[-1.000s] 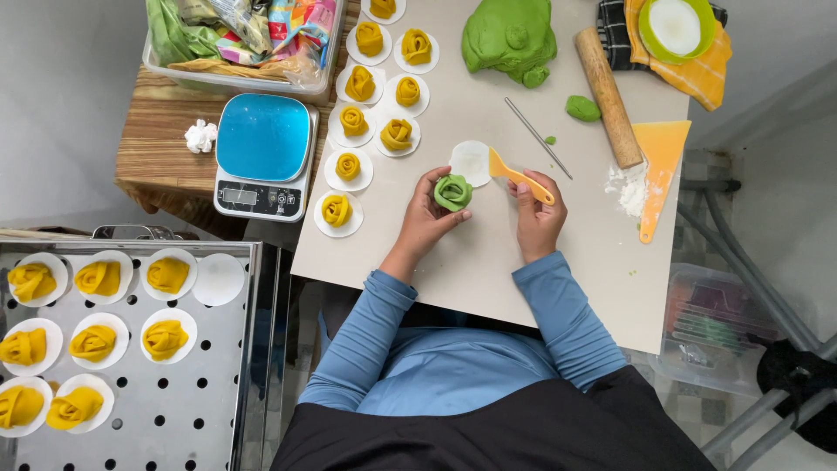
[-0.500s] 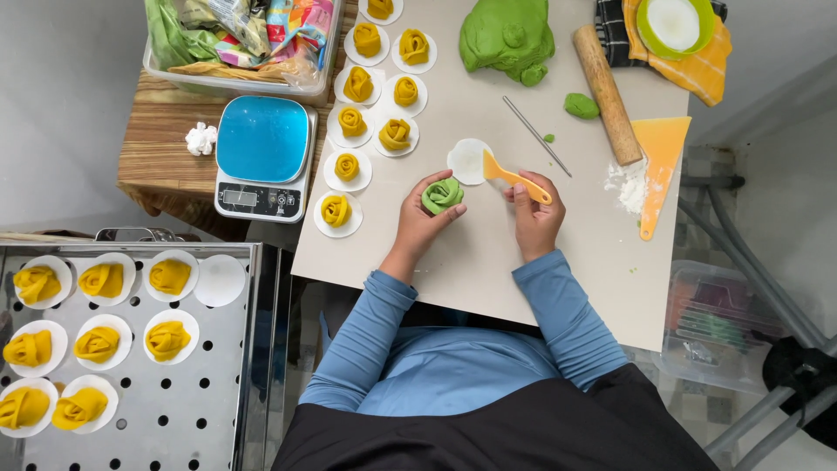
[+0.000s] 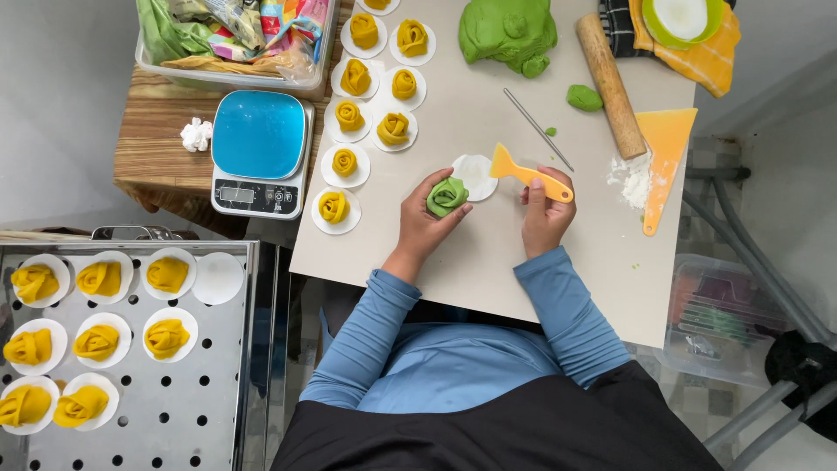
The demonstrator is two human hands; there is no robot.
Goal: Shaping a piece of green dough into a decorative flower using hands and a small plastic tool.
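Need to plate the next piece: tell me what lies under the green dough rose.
The left hand holds the green dough rose beside a white paper round. Its underside is hidden by the fingers.

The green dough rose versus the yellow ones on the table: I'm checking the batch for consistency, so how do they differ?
The green dough rose is green and held in the left hand; the yellow roses are yellow and rest untouched. The green one sits on no paper round yet, with an empty round beside it; each yellow one sits on its own. Both share a rolled, petal-like spiral shape and similar size.
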